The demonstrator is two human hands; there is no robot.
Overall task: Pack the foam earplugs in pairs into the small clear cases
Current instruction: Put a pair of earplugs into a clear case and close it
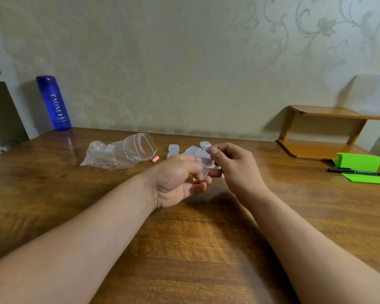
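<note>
Bare forearms, gold ring (pixel 194 180) on left grip (pixel 176 181)

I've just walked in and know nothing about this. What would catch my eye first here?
Two bare hands meet mid-table: the left hand and right hand together hold a small clear plastic case above the brown wooden table. Far left against the wall stands a tall blue bottle. Bright green folded paper lies at the right edge, and one pink foam earplug sits beside a crumpled clear zip bag.
</note>
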